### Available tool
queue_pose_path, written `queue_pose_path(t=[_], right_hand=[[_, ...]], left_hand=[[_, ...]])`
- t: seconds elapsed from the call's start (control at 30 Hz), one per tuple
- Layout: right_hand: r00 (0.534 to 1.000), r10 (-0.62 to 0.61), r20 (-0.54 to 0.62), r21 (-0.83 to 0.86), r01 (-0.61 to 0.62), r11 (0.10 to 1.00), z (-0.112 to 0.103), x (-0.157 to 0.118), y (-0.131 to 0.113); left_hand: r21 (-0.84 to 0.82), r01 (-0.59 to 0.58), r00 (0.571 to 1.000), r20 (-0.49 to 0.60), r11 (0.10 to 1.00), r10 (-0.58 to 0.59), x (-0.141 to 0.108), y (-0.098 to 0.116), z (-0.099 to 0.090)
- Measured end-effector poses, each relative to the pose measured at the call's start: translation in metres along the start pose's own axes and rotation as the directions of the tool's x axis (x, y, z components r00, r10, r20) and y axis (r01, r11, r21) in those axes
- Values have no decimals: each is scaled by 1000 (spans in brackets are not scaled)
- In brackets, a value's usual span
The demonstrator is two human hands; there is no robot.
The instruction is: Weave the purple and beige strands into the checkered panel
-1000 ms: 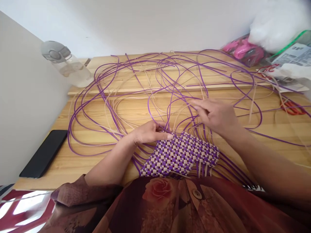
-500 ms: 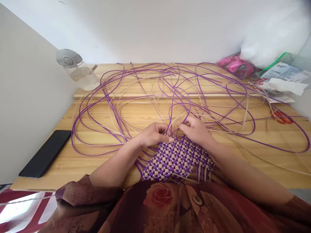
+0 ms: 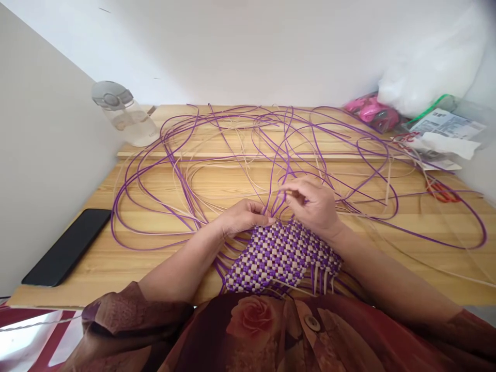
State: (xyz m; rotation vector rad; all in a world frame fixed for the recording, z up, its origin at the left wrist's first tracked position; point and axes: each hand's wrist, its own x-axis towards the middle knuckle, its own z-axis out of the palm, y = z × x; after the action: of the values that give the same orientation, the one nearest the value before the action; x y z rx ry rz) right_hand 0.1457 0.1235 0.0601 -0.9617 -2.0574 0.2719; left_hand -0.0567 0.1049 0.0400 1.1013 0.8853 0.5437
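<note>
A woven piece (image 3: 277, 253) in a purple and cream checked pattern lies on the table close to my body. My left hand (image 3: 246, 216) pinches its far edge, thumb on top, where strands come out of the weave. Just to the right, my right hand (image 3: 312, 204) is raised slightly above that edge, with thumb and fingertips closed on a purple strand (image 3: 284, 196). Long loose purple and cream strands (image 3: 166, 150) fan out from the weave in wide loops across the table. Short strand ends (image 3: 321, 279) hang from its near right side.
A clear bottle with a grey lid (image 3: 129, 116) stands at the back left, and a black phone (image 3: 67, 248) lies at the left edge. On the right are red-handled scissors (image 3: 444, 191), plastic packets (image 3: 445, 126), a pink bundle (image 3: 372, 112) and a white bag (image 3: 430, 72).
My right hand has lifted and turned, its fingers now bent over toward the left hand with a purple strand. My left hand has stayed at the weave's edge. The view has shifted slightly.
</note>
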Motion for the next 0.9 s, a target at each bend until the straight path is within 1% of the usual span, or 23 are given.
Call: queue_pose_path(t=[0.07,0.13,0.2,0.27,0.3,0.37,0.43,0.47,0.5,0.57,0.6,0.63,0.67,0.7,0.73,0.77,0.83,0.9], right_hand=[[994,80,-79,75,-74,994,-10,1,-7],[991,106,-86,150,-92,984,-19,0,-14],[998,63,-9,156,-60,986,-24,-4,-19],[988,18,151,53,-26,998,-26,-10,-19],[970,19,244,-30,-12,999,-26,-13,-19],[906,95,413,-207,-8,978,-26,-18,-18],[833,216,509,-317,-53,947,-27,-20,-21],[797,271,539,-325,-100,941,-27,-20,-24],[757,314,572,-295,-167,941,-28,-19,-27],[659,360,660,-142,-361,922,-28,-17,-36],[598,375,709,-55,-483,874,-26,-16,-40],[536,387,750,17,-601,799,-23,-15,-44],[486,400,777,70,-698,712,-19,-15,-48],[449,416,791,104,-769,631,-15,-15,-52],[425,436,794,124,-814,567,-11,-16,-55],[414,451,791,138,-838,528,-6,-17,-59],[409,454,791,169,-861,481,-2,-20,-65],[379,434,817,175,-881,439,-3,-22,-69]], left_hand=[[30,10,1000,4,999,-10,0,0,-1],[57,-1,1000,6,998,1,0,0,-2],[72,-14,1000,2,997,14,0,0,-2],[63,-10,1000,-15,998,11,0,0,0],[50,-5,1000,-19,999,6,-1,0,1],[15,4,1000,-11,1000,-4,-1,0,3],[-16,14,1000,8,1000,-14,-1,0,4],[-25,18,1000,16,1000,-18,-1,1,5],[-25,20,1000,21,999,-20,-1,1,5],[3,0,1000,20,1000,0,-2,2,5],[25,-19,1000,17,1000,18,-2,2,5],[45,-37,999,14,998,36,-2,2,5],[60,-51,999,10,997,50,-3,2,5],[68,-60,998,5,996,60,-3,1,5],[71,-63,998,2,995,63,-3,0,5],[70,-63,998,-2,996,64,-3,-1,5],[63,-57,998,-23,996,59,-2,-3,6],[50,-35,997,-69,998,39,-2,-4,8]])
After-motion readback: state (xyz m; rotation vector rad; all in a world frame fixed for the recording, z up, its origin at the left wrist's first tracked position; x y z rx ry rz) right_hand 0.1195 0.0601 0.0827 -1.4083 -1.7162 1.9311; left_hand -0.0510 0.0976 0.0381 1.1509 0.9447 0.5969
